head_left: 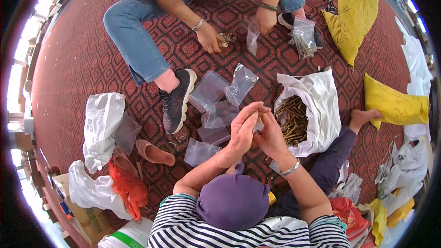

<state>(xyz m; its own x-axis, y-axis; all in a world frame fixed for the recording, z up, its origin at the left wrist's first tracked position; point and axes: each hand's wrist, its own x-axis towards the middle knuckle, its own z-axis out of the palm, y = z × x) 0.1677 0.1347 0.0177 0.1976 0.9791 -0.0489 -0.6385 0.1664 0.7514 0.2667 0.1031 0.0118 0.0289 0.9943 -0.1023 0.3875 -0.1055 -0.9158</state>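
Note:
My left hand (244, 127) and my right hand (273, 138) are raised together in front of me, their fingertips meeting. Both are closed, the fingers bent. A bit of clear plastic bag (259, 125) shows between them, against my right hand; what my left fingers pinch is hidden. Close to my right hand stands a white sack (325, 110) with its mouth rolled open, full of long brass-coloured screws or bolts (292, 121). Several flat clear zip bags (212, 91) lie overlapping on the carpet ahead of my hands. One clear bag (241, 82) has a small round piece in it.
Across from me a person sits, one hand (209, 37) at a pile of small metal pieces (226, 39), the other (266, 19) at a clear bag (252, 37). Yellow sacks (353, 18) lie right. Slippers (155, 152), a red bag (128, 186) and a white sack (103, 126) lie left.

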